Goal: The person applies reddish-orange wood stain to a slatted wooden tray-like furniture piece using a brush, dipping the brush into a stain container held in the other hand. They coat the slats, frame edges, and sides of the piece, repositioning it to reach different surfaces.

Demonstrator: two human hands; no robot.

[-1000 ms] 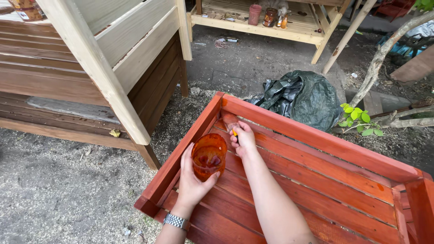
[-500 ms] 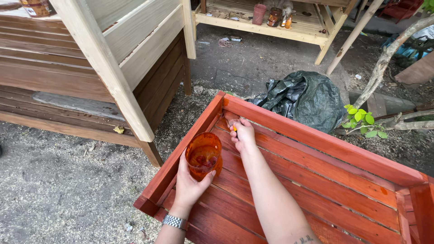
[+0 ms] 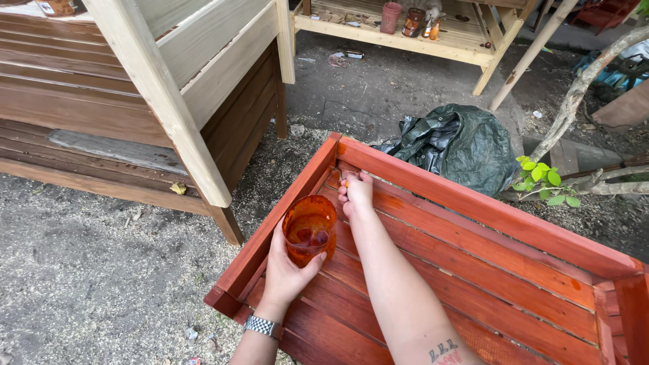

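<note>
My left hand [image 3: 287, 270] grips an orange see-through cup [image 3: 309, 229] with dark reddish liquid at its bottom, held over the near left corner of a red-stained slatted wooden crate [image 3: 473, 203]. My right hand [image 3: 357, 195] is closed on a small brush, mostly hidden by the fingers, pressed against the inside of the crate's far wall near its left corner. A metal watch band [image 3: 262, 326] circles my left wrist.
An unpainted wooden frame with a slanted post [image 3: 162, 101] stands to the left on gravel and sawdust. A dark green tarp bundle [image 3: 460, 145] lies behind the crate. A light wooden pallet shelf [image 3: 405, 34] with jars sits at the back. Branches and a small green plant [image 3: 544, 179] are at right.
My left hand has shifted the cup slightly lower and to the right. My right hand stays at the crate's far wall near the left corner.
</note>
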